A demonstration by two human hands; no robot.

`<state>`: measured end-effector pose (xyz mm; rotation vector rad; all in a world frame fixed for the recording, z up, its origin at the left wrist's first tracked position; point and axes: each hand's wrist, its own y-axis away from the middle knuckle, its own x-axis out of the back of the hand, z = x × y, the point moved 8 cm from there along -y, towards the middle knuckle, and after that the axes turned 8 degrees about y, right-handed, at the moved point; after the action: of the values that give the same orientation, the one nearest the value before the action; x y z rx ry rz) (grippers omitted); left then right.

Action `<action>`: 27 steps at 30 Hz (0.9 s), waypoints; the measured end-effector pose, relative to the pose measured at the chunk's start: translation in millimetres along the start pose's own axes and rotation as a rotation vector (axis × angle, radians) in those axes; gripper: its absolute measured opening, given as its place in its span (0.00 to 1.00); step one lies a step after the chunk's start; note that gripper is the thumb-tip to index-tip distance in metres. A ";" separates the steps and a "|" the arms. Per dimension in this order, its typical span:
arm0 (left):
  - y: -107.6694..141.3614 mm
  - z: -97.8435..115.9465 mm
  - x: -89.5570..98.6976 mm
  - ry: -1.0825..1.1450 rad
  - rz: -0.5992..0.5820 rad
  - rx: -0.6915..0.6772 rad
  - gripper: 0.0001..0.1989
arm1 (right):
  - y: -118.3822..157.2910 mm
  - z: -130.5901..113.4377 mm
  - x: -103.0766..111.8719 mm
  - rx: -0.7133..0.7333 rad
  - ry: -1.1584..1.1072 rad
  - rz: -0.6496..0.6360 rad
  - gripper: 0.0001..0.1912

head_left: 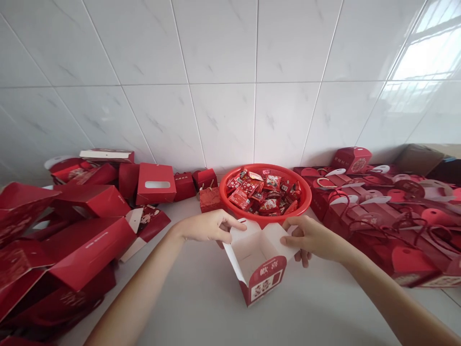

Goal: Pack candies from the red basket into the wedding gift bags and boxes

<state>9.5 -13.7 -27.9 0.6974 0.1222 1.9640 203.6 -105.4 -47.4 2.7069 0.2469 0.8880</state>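
Box (265, 283), clear of the back edge of counter (194, 298): left hand (218, 228) and right hand (306, 238) are pinching flaps (274, 236), seemingly spreading them, steadiness needed next.

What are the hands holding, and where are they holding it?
A small open box: the left hand pinches one top flap, the right hand another.

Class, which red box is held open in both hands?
The box in front of the basket: left hand and right hand hold its flaps; no hand touches the other boxes.
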 end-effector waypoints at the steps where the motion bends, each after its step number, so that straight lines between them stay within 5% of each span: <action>1: -2.9 -2.4 2.7 0.005 -0.005 -0.025 0.29 | -0.8 0.0 0.2 0.008 0.008 0.003 0.11; 11: -15.0 -1.6 12.5 0.110 0.046 -0.154 0.22 | 2.2 -10.1 18.5 0.173 0.095 0.181 0.16; 17: 6.0 20.8 43.4 -0.133 0.290 -0.173 0.22 | 0.2 -27.8 72.0 0.357 -0.063 0.457 0.19; 20: -9.5 48.9 53.9 -0.194 0.364 -0.308 0.21 | -28.0 -29.6 95.8 0.397 -0.143 0.594 0.16; 23: -55.1 66.7 35.2 -0.298 0.162 -0.356 0.19 | -70.7 -19.4 104.8 0.293 -0.144 0.708 0.07; 27: -114.2 50.0 5.9 -0.628 -0.071 -0.100 0.31 | -112.5 -9.1 97.2 0.268 -0.157 0.679 0.01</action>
<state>123.6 36.7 -26.6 1.1872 -0.3263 1.5903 267.3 26.9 -22.2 3.1388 -0.6716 0.8314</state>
